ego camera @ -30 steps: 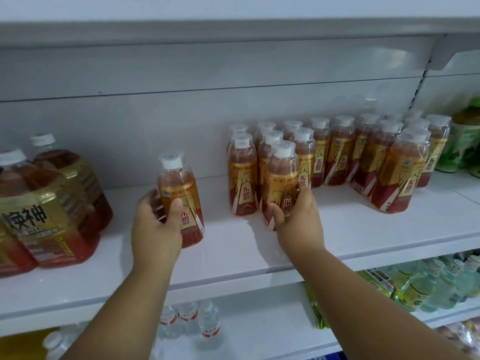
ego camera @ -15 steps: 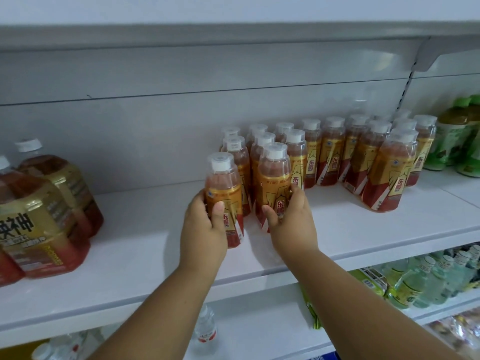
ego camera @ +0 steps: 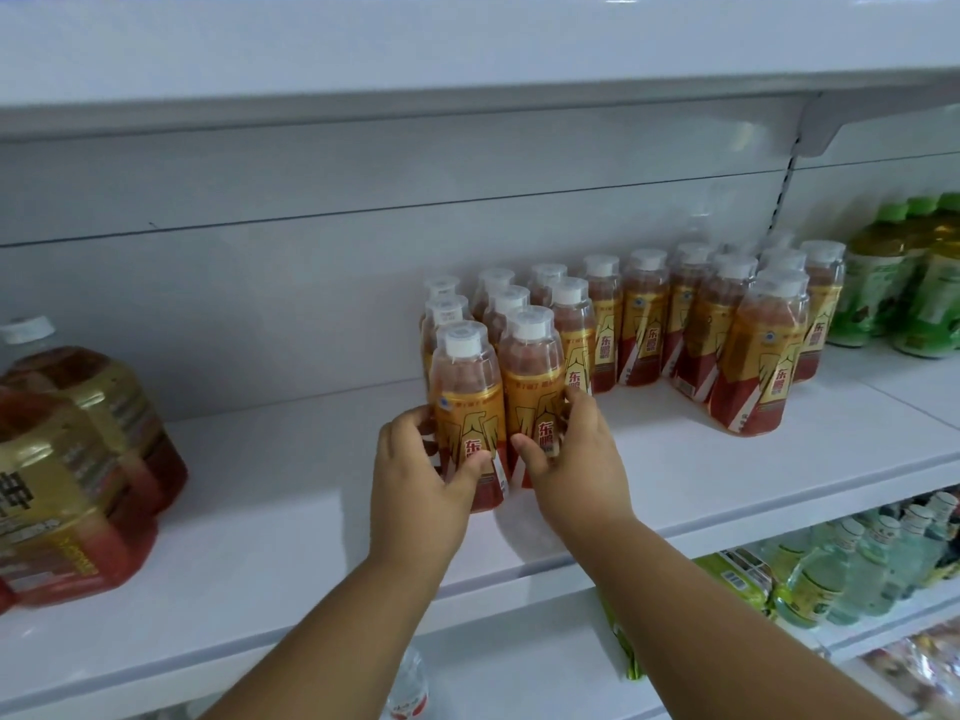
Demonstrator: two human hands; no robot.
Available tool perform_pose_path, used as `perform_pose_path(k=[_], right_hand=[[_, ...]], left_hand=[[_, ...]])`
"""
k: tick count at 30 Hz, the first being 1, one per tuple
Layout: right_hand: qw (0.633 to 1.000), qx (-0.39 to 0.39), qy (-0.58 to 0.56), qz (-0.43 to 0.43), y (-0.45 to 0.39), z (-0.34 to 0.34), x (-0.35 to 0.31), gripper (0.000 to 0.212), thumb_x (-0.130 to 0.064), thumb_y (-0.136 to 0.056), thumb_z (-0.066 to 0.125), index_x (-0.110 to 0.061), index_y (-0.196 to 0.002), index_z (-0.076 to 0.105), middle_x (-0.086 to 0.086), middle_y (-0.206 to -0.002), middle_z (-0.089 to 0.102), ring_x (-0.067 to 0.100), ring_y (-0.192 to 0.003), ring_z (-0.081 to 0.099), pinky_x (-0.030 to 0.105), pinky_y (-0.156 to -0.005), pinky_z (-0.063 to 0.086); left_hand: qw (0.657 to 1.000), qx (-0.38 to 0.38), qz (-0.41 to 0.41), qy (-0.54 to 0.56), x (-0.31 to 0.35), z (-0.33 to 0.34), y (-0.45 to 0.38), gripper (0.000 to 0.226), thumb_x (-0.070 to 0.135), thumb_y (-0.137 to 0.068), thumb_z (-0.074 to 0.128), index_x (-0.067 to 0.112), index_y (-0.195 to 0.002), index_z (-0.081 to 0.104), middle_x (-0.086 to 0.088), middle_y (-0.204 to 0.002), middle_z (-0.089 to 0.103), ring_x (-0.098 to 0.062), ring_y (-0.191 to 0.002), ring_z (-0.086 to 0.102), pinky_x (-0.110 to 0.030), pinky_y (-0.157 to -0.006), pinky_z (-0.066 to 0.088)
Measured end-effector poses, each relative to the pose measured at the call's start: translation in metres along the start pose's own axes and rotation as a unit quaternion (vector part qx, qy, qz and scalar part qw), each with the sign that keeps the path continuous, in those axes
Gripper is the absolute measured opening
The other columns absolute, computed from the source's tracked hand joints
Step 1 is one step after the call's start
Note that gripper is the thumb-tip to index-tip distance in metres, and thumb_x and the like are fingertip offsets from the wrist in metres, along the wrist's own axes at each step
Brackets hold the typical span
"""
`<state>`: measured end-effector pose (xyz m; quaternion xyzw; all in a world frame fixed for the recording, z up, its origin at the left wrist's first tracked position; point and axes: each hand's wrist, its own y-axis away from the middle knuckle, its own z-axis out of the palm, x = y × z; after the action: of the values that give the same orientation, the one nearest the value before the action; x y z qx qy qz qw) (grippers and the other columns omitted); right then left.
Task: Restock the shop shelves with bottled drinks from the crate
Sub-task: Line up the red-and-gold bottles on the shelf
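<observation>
Amber white-capped bottle stands upright on white shelf, touching its neighbour bottle

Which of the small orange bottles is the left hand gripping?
The front-left bottle, leftmost of the group; the left hand wraps it, while the right hand holds its neighbour.

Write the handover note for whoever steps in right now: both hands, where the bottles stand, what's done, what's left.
Left hand: wrapped around the front-left small amber drink bottle with a white cap and gold-red label, which stands on the white metal shelf.
Right hand: gripping the matching bottle beside it, at the front of the next column.
Both bottles are upright, side by side, at the left end of the block of identical bottles.
Done: two front bottles lined up against the group.
Left: release both, then fill the bare shelf stretch between this block and the large amber jugs. The crate is not in view.
</observation>
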<state>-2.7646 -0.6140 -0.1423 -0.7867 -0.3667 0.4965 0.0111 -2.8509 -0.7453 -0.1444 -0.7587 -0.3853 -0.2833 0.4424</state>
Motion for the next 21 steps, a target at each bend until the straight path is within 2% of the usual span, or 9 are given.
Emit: perform_pose_path(k=[2,6,8,13,18,21], right_hand=[[1.000,0.000,-0.004,0.000,-0.001,-0.001,0.003,0.073,-0.038,-0.088,0.074,-0.022,-0.146,0.033,0.001,-0.138,0.053,0.022,-0.125,0.054,0.041,-0.100,0.052],[1.000,0.003,-0.020,0.002,-0.004,-0.002,0.008,0.075,-0.041,-0.085,0.076,-0.026,-0.144,0.034,-0.002,-0.134,0.055,0.010,-0.109,0.055,0.027,-0.086,0.050],[1.000,0.009,-0.023,0.001,-0.004,-0.002,0.011,0.075,-0.042,-0.084,0.077,-0.027,-0.144,0.035,-0.004,-0.132,0.055,0.008,-0.107,0.054,0.024,-0.084,0.048],[1.000,0.003,-0.030,-0.001,-0.003,-0.001,0.012,0.074,-0.043,-0.084,0.076,-0.029,-0.144,0.035,-0.006,-0.134,0.055,0.015,-0.120,0.058,0.038,-0.095,0.056],[0.999,0.007,-0.038,-0.006,-0.004,0.001,0.013,0.074,-0.043,-0.083,0.077,-0.030,-0.143,0.036,-0.007,-0.130,0.055,0.013,-0.117,0.057,0.037,-0.094,0.056],[0.999,0.010,-0.038,-0.007,-0.003,0.001,0.013,0.074,-0.044,-0.083,0.077,-0.030,-0.143,0.036,-0.006,-0.130,0.056,0.011,-0.114,0.056,0.027,-0.088,0.053]], left_hand=[[1.000,0.011,0.006,-0.004,0.001,0.003,0.002,0.065,0.039,-0.078,0.084,0.025,-0.129,0.047,0.012,-0.119,0.047,-0.008,-0.098,0.057,-0.014,-0.075,0.044],[0.999,0.030,0.007,-0.017,0.003,0.007,0.005,0.068,0.042,-0.077,0.083,0.023,-0.131,0.047,0.005,-0.125,0.051,-0.012,-0.101,0.058,-0.022,-0.078,0.048],[0.999,0.035,0.007,-0.022,0.004,0.008,0.006,0.069,0.044,-0.077,0.083,0.022,-0.131,0.047,0.004,-0.126,0.051,-0.014,-0.102,0.058,-0.026,-0.079,0.052],[0.999,0.043,0.001,-0.018,0.005,0.010,0.002,0.068,0.044,-0.078,0.082,0.022,-0.133,0.048,0.004,-0.129,0.051,-0.015,-0.103,0.061,-0.033,-0.082,0.058],[0.999,0.046,-0.001,-0.020,0.004,0.011,-0.001,0.068,0.045,-0.078,0.082,0.023,-0.133,0.047,0.004,-0.130,0.051,-0.016,-0.102,0.062,-0.034,-0.081,0.059],[0.999,0.046,0.000,-0.022,0.003,0.011,-0.001,0.068,0.044,-0.079,0.081,0.023,-0.134,0.047,0.003,-0.130,0.051,-0.017,-0.103,0.062,-0.035,-0.082,0.059]])
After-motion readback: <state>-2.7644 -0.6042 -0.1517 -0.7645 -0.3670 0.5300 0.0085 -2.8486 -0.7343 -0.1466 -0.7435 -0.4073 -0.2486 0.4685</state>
